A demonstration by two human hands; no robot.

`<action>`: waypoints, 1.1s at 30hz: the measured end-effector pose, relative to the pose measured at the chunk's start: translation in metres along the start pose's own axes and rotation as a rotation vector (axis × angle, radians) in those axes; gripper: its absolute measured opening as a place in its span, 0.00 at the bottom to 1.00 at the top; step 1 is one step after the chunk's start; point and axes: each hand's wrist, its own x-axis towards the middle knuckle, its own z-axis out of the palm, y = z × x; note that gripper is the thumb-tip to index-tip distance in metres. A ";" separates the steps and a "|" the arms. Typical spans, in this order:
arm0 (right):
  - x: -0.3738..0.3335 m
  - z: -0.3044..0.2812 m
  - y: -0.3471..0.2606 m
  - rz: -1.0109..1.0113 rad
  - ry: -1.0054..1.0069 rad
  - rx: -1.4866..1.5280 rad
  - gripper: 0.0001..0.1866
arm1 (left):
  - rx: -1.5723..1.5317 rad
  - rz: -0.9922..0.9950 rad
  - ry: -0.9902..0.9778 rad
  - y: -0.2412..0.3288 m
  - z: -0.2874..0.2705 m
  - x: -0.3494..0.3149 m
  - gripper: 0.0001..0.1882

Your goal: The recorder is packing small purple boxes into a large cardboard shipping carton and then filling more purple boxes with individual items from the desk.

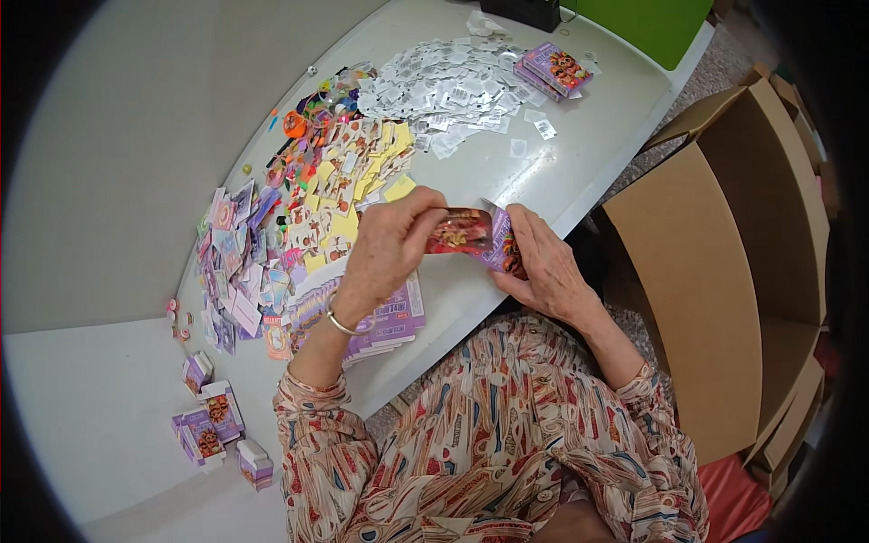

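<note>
Far left of the grip, near the table [109, 425] edge, sat a few small purple boxes [210, 418], already folded up. Closer in, a loose spread of flat purple box blanks [237, 271], then a neat stack of them [385, 321] just under the left wrist. Above & left of the grip lay yellow cards [348, 185] mixed w/ small bright toys [308, 118]; further back, a heap of white sachets [448, 86].

Left hand [389, 246] had its fingers pinched shut on a red picture card [460, 231], holding the card's left end over the table edge. Right hand [543, 262] was closed round a small purple box [503, 246], thumb & fingers wrapped on it; card's right end met the box mouth, touching. Couldn't tell how far in it sat.

Right of the grip stood a big open cardboard carton [715, 262], well apart from the hands. Back beyond, two more purple packs [557, 68] by the sachets.
</note>
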 end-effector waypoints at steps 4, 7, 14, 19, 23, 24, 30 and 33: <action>0.001 0.000 0.002 -0.006 0.005 -0.015 0.44 | -0.057 -0.165 -0.040 -0.031 -0.002 0.001 0.07; 0.002 0.001 0.003 -0.049 0.030 -0.035 0.41 | -0.251 -0.181 -0.027 -0.041 0.006 -0.001 0.09; 0.012 -0.004 -0.002 0.037 -0.080 -0.113 0.43 | -0.299 -0.269 -0.104 -0.046 -0.004 0.000 0.08; 0.012 -0.004 0.005 -0.006 -0.057 -0.023 0.44 | -0.502 -0.316 -0.139 -0.042 0.006 0.000 0.06; 0.013 -0.006 0.008 -0.001 -0.072 0.006 0.45 | -0.126 -0.198 -0.054 -0.048 0.013 -0.005 0.07; 0.014 -0.007 0.008 0.020 -0.083 0.037 0.44 | -0.128 -0.199 -0.052 -0.050 0.011 -0.006 0.07; 0.012 -0.006 0.011 0.029 -0.077 0.053 0.45 | -0.054 -0.154 0.002 -0.029 0.009 -0.005 0.07; 0.011 -0.007 0.010 0.004 -0.088 0.015 0.45 | 0.134 0.172 0.088 -0.025 0.020 -0.006 0.10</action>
